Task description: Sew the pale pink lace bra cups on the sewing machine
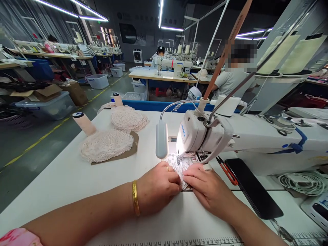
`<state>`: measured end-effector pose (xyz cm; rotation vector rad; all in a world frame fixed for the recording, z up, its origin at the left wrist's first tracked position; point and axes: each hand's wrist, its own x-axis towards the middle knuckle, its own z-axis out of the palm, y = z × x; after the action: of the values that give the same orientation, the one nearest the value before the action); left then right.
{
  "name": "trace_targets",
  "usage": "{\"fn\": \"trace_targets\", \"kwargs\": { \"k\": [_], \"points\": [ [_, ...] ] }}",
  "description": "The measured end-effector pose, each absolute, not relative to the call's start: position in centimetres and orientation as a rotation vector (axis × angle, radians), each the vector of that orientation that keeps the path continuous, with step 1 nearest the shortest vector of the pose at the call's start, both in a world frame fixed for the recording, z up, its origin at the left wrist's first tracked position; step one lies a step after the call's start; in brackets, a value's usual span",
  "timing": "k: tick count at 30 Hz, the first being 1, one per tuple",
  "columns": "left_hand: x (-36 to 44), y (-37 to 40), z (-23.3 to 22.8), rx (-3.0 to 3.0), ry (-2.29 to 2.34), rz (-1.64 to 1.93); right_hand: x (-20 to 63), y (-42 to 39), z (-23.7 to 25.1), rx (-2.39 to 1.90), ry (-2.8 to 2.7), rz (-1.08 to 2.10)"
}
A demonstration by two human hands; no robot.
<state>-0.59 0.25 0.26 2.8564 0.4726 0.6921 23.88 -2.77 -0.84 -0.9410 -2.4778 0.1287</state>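
Note:
A piece of white lace (180,171) lies under the needle area of the white sewing machine (196,136), lit by a small lamp (161,140). My left hand (162,184) is closed on the lace's left side, its fingers curled in. On the right edge, my right hand (208,186) rests with fingers stretched out flat over the lace and machine bed. The needle itself is hard to make out. To the left, a pile of lace pieces (107,145) sits on brown card, with a second lace pile (129,118) behind it.
Thread cones (84,123) stand by the piles. Right of the machine bed lie red-handled snips (228,171), a black phone (253,188) and a coiled cable (302,181). A ruler tape (164,243) runs along the front edge. A co-worker (233,82) sits beyond the machine.

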Motion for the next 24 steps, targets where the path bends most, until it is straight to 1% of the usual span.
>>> {"fn": "trace_targets", "kwargs": {
  "k": [3,7,11,17,24],
  "points": [
    [-0.6,-0.1,0.1,2.881,0.473,0.692,23.8,-3.2,-0.6,-0.897,-2.527,0.222],
    [-0.5,0.1,-0.3,2.900,0.515,0.749,23.7,-3.1,-0.5,-0.914,-2.536,0.233],
    [-0.5,0.8,-0.8,2.870,0.555,0.811,23.4,-2.7,-0.7,-0.927,-2.504,0.179],
    [-0.5,1.7,-1.0,2.890,0.604,0.812,23.2,-2.2,-1.2,-0.985,-2.461,0.013],
    [-0.5,2.9,-1.0,2.986,0.699,0.780,23.2,-1.8,-2.3,-1.217,-2.421,0.026]
  ]
}}
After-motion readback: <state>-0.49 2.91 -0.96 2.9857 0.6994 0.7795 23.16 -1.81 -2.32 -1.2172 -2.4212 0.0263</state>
